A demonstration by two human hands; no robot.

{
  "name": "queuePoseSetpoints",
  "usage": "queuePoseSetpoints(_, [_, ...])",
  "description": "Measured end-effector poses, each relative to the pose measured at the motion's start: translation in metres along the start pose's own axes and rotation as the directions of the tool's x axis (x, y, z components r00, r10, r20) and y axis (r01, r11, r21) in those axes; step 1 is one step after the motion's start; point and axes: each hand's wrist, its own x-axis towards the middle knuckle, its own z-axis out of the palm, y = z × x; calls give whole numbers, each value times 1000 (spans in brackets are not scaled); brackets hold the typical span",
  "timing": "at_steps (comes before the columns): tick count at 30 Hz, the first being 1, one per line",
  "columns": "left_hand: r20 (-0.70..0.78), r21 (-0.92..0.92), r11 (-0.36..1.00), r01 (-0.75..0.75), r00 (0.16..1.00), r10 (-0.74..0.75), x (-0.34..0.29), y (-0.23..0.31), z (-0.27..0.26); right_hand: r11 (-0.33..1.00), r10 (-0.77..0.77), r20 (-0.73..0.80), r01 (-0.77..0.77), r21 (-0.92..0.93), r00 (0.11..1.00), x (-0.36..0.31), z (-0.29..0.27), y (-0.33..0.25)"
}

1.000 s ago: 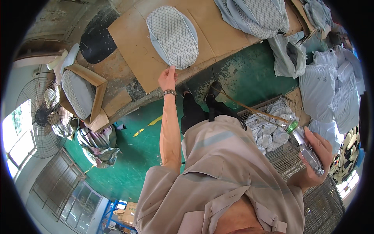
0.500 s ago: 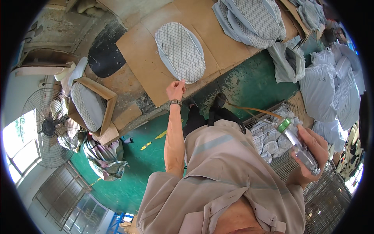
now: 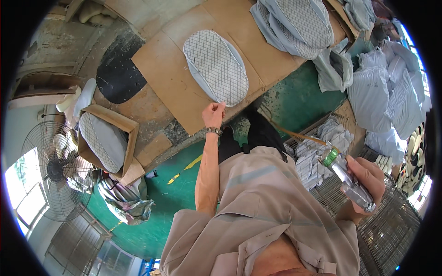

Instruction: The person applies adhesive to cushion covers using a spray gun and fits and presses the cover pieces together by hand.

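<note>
On a cardboard sheet lies an oval cushion-like piece (image 3: 216, 64), its top off-white with a dark diamond grid and its side light grey. My left hand (image 3: 213, 115), a watch at its wrist, pinches the near end of this piece between thumb and fingers. Off to the right, my right hand (image 3: 369, 181) is wrapped round a silver hand-held air tool (image 3: 346, 177) with a green ring. A thin orange-brown hose (image 3: 294, 134) runs from the ringed end toward the table. The tool is held well away from the oval piece, and its working end cannot be made out.
Cardboard (image 3: 161, 73) covers the worktable, whose front edge runs just beyond my legs. More grid-patterned pieces (image 3: 299, 25) are stacked at the far right. A cardboard box (image 3: 131, 142) holds another at left, near a large fan (image 3: 55, 170). White bags (image 3: 377, 96) and wire racks (image 3: 386, 230) stand right.
The view has shifted slightly, and the table things sit a little lower in it. My left hand stays at the oval piece's near end; my right hand still grips the air tool.
</note>
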Motion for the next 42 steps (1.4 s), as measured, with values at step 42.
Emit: queuePoseSetpoints(42, [177,-520,809,-275,891,417,84,440,86,913,154,4,-143,383,988,93,-30,194])
